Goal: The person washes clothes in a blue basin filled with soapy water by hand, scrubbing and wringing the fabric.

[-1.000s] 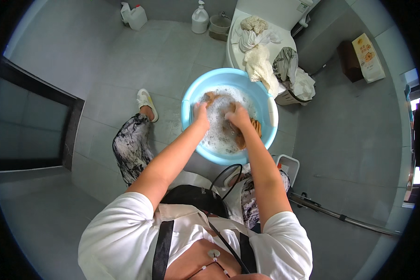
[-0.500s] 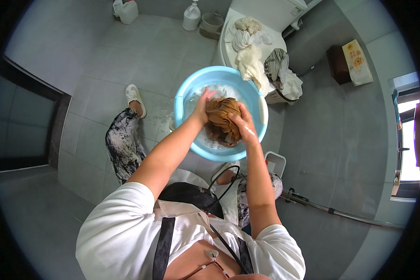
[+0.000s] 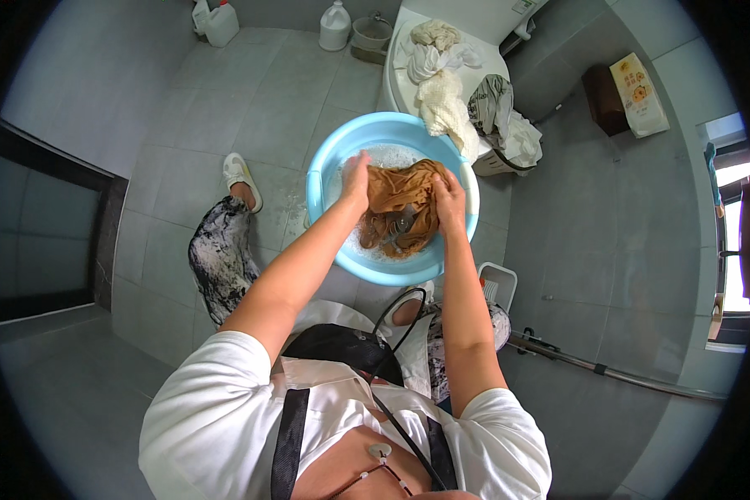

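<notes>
A wet brown garment (image 3: 404, 187) stretches between my hands over a light blue basin (image 3: 325, 154) of sudsy water. Its lower folds hang into the water, where a bubble shows among them. My left hand (image 3: 356, 182) grips the cloth's left edge, its fingertips partly smeared by motion. On the other side, my right hand (image 3: 449, 200) is closed on the bunched right edge, with the thumb side toward the middle. Which kind of garment it is cannot be made out.
Cream and white cloths (image 3: 446, 104) lie on the closed toilet lid and drape toward the basin's rim. Right of them, grey and white cloths (image 3: 500, 112) top a bin. A white jug (image 3: 335, 27) and a small bucket (image 3: 371, 37) stand behind. A metal pole (image 3: 608, 371) lies at right.
The brown garment was bunched between my hands and is now spread wider. My right hand has moved slightly right, my left slightly left.
</notes>
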Demonstrator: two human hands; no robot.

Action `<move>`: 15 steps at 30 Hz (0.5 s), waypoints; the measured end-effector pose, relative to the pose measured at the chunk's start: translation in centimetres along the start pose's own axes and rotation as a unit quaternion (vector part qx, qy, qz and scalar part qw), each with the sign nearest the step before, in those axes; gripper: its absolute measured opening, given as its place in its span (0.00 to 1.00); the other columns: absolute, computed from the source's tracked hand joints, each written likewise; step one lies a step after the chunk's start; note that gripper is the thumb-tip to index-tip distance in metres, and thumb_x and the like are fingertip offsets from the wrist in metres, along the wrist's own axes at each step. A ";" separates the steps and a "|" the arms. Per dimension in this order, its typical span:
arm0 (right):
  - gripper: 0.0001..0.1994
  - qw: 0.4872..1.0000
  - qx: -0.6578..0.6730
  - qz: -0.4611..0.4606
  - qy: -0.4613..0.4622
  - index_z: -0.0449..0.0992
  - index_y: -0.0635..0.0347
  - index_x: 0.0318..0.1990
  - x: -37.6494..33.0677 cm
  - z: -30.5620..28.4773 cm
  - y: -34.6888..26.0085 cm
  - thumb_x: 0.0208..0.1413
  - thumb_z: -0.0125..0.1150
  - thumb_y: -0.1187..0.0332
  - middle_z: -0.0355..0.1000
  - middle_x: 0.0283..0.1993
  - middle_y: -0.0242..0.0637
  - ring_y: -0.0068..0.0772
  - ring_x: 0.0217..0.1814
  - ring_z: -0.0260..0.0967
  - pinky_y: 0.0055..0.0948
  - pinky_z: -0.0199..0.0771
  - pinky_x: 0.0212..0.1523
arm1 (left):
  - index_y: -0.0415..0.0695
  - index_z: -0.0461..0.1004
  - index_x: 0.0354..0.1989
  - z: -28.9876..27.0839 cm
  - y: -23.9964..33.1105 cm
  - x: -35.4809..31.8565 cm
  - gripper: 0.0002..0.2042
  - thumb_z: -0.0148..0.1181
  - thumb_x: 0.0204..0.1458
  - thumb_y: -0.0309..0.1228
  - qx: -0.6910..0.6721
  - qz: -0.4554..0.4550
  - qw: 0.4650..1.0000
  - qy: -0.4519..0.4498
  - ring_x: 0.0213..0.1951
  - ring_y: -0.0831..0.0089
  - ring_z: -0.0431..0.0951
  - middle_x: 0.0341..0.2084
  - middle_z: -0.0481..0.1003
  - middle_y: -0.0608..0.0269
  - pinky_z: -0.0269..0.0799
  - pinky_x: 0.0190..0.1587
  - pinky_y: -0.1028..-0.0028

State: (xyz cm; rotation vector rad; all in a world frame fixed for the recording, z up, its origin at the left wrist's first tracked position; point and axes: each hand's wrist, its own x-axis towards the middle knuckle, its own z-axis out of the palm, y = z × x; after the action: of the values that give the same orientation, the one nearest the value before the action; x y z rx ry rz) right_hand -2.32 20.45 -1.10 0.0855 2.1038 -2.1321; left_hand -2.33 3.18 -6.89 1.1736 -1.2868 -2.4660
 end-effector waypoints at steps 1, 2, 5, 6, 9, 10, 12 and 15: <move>0.17 0.999 0.039 0.010 0.014 0.66 0.67 0.49 0.0 -0.2 0.1 0.54 0.51 0.69 0.69 0.43 0.37 0.24 0.42 0.65 0.22 0.65 0.42 | 0.44 0.64 0.38 -0.5 0.0 0.4 0.14 0.49 0.51 0.41 -0.016 0.018 1.000 -0.010 0.40 0.70 0.64 0.37 0.64 0.60 0.59 0.44 0.69; 0.17 0.996 0.078 0.020 0.031 0.65 0.67 0.50 -0.1 -0.5 0.0 0.54 0.51 0.69 0.68 0.44 0.37 0.24 0.42 0.65 0.22 0.65 0.42 | 0.38 0.61 0.46 -0.6 1.0 -0.6 0.20 0.50 0.50 0.39 -0.030 0.036 0.999 -0.023 0.47 0.69 0.62 0.45 0.63 0.56 0.54 0.52 0.71; 0.23 0.999 0.013 -0.005 0.029 0.60 0.66 0.54 0.5 -1.3 2.1 0.52 0.55 0.67 0.67 0.46 0.38 0.28 0.46 0.64 0.24 0.64 0.46 | 0.37 0.59 0.48 -1.0 -0.9 -0.2 0.20 0.49 0.50 0.36 0.097 0.050 0.992 -0.059 0.50 0.67 0.61 0.47 0.61 0.54 0.55 0.53 0.70; 0.27 0.999 -0.033 -0.027 0.030 0.57 0.66 0.55 0.7 -1.4 2.8 0.49 0.58 0.66 0.66 0.48 0.39 0.29 0.48 0.63 0.25 0.63 0.48 | 0.36 0.56 0.52 -0.6 -0.4 -1.5 0.22 0.49 0.50 0.34 0.234 0.067 0.969 -0.046 0.53 0.64 0.59 0.51 0.59 0.50 0.55 0.54 0.68; 0.47 0.957 -0.276 -0.085 0.029 0.43 0.63 0.61 0.9 -1.0 4.2 0.36 0.69 0.63 0.61 0.54 0.45 0.39 0.56 0.58 0.31 0.58 0.55 | 0.36 0.49 0.57 -0.5 -2.5 -2.7 0.30 0.53 0.47 0.34 0.475 0.180 0.859 -0.057 0.55 0.58 0.58 0.53 0.57 0.46 0.53 0.57 0.66; 0.47 0.940 -0.336 -0.055 0.008 0.43 0.63 0.61 0.8 -0.9 4.7 0.35 0.69 0.63 0.61 0.54 0.46 0.40 0.57 0.58 0.32 0.58 0.55 | 0.35 0.49 0.57 -0.7 -3.0 -3.2 0.31 0.54 0.46 0.34 0.527 0.205 0.822 -0.065 0.56 0.57 0.57 0.53 0.57 0.46 0.53 0.57 0.67; 0.48 0.892 -0.451 0.002 -0.034 0.43 0.62 0.61 0.3 0.2 4.7 0.34 0.68 0.63 0.62 0.54 0.47 0.42 0.57 0.58 0.33 0.58 0.55 | 0.35 0.47 0.58 -0.8 -2.6 -4.3 0.33 0.54 0.45 0.33 0.616 0.183 0.760 -0.099 0.57 0.56 0.56 0.54 0.55 0.46 0.52 0.58 0.67; 0.28 0.777 -0.602 0.149 -0.104 0.58 0.59 0.56 1.7 0.9 6.3 0.43 0.52 0.64 0.64 0.52 0.46 0.40 0.54 0.62 0.33 0.62 0.51 | 0.37 0.43 0.60 -0.5 -0.8 -5.8 0.34 0.51 0.45 0.30 0.692 0.074 0.702 -0.152 0.58 0.60 0.54 0.58 0.52 0.50 0.52 0.58 0.68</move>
State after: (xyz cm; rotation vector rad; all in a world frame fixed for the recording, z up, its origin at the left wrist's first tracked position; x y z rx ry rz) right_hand -3.02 19.36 -7.59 0.0229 2.6107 -0.3318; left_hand 2.19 5.88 -4.33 0.5915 -3.3365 -1.2316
